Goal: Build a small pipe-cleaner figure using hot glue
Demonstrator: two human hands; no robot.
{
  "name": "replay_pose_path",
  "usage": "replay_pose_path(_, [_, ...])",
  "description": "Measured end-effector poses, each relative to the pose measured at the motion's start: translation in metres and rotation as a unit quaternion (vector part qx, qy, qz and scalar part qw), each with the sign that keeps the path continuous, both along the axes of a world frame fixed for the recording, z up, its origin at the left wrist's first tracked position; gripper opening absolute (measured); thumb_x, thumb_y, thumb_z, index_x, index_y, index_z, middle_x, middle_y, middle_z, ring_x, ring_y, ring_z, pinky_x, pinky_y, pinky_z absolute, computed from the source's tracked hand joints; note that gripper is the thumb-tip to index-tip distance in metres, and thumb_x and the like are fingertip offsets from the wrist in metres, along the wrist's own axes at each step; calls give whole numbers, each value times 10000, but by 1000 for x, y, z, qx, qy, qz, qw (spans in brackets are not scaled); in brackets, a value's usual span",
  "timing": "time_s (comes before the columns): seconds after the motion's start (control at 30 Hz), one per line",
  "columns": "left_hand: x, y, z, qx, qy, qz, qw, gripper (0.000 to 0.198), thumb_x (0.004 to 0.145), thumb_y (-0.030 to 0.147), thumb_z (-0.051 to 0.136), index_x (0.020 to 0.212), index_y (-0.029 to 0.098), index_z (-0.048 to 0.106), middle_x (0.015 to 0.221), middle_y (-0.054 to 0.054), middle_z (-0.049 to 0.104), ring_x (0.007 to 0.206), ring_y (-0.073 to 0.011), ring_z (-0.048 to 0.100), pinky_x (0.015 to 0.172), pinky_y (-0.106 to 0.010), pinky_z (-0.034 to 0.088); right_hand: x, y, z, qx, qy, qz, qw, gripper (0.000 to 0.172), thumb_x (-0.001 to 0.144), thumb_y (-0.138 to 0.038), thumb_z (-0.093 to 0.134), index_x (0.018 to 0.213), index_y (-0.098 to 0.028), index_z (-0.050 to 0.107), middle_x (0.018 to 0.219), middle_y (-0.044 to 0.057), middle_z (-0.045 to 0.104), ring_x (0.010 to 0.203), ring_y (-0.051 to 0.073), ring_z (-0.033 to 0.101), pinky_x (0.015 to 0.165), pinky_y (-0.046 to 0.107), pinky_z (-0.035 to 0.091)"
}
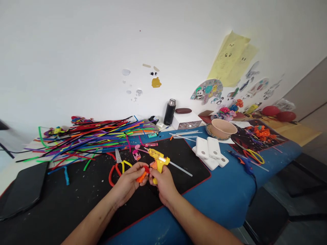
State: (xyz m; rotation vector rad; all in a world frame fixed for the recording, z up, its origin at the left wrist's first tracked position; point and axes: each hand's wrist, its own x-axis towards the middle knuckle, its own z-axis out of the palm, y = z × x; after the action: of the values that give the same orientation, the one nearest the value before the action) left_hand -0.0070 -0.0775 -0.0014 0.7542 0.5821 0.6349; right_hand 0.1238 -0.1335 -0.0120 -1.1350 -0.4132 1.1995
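Observation:
Between the fingertips of my left hand [131,178] is a small orange and red fuzzy pipe-cleaner piece [142,175]. My right hand [165,182] is wrapped round the grip of a yellow hot glue gun [157,156], whose nozzle points up and left; a glue stick [181,168] sticks out of its back. The right fingertips are close against the red part; whether they touch it I cannot tell. Just beyond my left hand lie scissors [118,156] with red and yellow handles, partly hidden. A small pink figure [136,154] lies near the nozzle.
A heap of coloured pipe cleaners [102,137] covers the back left. A black flat case [28,187] lies at left. White boxy devices [211,149], a bowl [224,127], a blue glue gun [242,161] and more scissors [255,156] are at right; a black flask [170,112] stands behind.

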Motion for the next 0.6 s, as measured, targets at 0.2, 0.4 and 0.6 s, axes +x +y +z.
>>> replay_pose_path(0.2, [-6,8,-2,-47,-38,0,998,178,841,207,787,986,110,749,738,-42,635,598,-114,539,601,-235,429,-1,-6,9,41,-5,38,998,278,727,-290,771,926,-167,621,559,-61,584,433,86,480,456,207,331])
replay_pose_path(0.4, [-9,14,-1,-72,-100,23,992,109,885,162,707,973,104,737,775,-56,635,579,-111,521,587,-234,454,7,-15,14,48,-33,82,995,436,742,-388,835,1061,-145,663,620,-31,648,443,109,550,466,216,356])
replay_pose_path(0.6, [-9,18,0,-93,-155,41,983,74,915,159,664,928,103,710,766,-56,604,573,-106,491,573,-235,455,18,-24,15,74,-27,150,986,602,827,-566,790,1225,-138,648,687,15,693,459,140,594,440,225,349])
